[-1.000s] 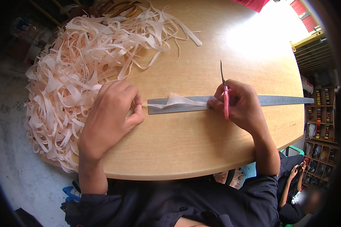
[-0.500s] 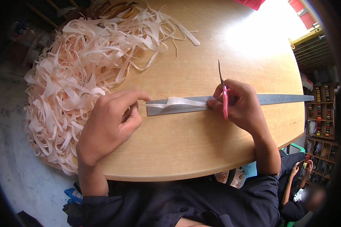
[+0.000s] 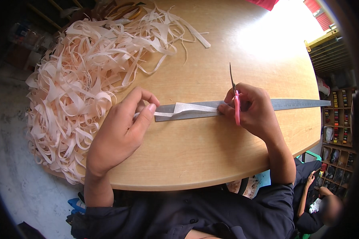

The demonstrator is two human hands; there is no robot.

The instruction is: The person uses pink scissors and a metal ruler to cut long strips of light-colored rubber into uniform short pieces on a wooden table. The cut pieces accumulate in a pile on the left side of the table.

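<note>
A narrow white fabric strip (image 3: 195, 107) lies along the grey metal ruler (image 3: 295, 104), with a wider pointed flap near its middle. At the ruler's left end my left hand (image 3: 121, 129) has the strip's tail between its bent fingers, the thumb across it and the forefinger at the ruler's corner. In my right hand (image 3: 253, 109) is a pair of scissors with pink handles (image 3: 237, 108), its dark blade pointing away from me. That hand's fingertips also press the strip's right end onto the ruler.
A large heap of pale pink fabric strips (image 3: 71, 95) covers the table's left side. Behind it sits something with yellow-brown loops (image 3: 125, 11). The wooden table (image 3: 179, 159) curves along its near edge. At lower right another person (image 3: 307, 199) sits beside a shelf of small items (image 3: 339, 115).
My left hand has shifted slightly right, its thumb coming up over the strip's tail. The right hand and scissors stay in place. The other person's hands have moved.
</note>
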